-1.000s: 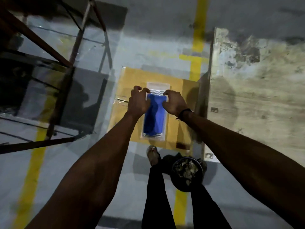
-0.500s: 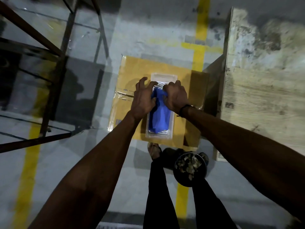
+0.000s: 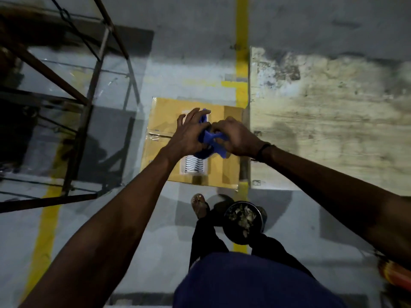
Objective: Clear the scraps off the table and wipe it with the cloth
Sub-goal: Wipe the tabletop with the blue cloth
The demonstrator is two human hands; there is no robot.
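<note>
Head cam looking straight down: closest is a dark bucket (image 3: pixel 243 221) of scraps by the person's feet. Further out, both hands are bunched on the blue cloth (image 3: pixel 210 140); left hand (image 3: pixel 189 135) grips it with thumb and lower fingers while the rest are splayed, right hand (image 3: pixel 234 137) has its fingers curled round it. Below them sits a cardboard box (image 3: pixel 164 116), and the stained table (image 3: pixel 333 112) is just right of it.

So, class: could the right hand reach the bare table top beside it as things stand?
Probably yes: the right hand is beside the table, nothing between, though it grips the blue cloth.
</note>
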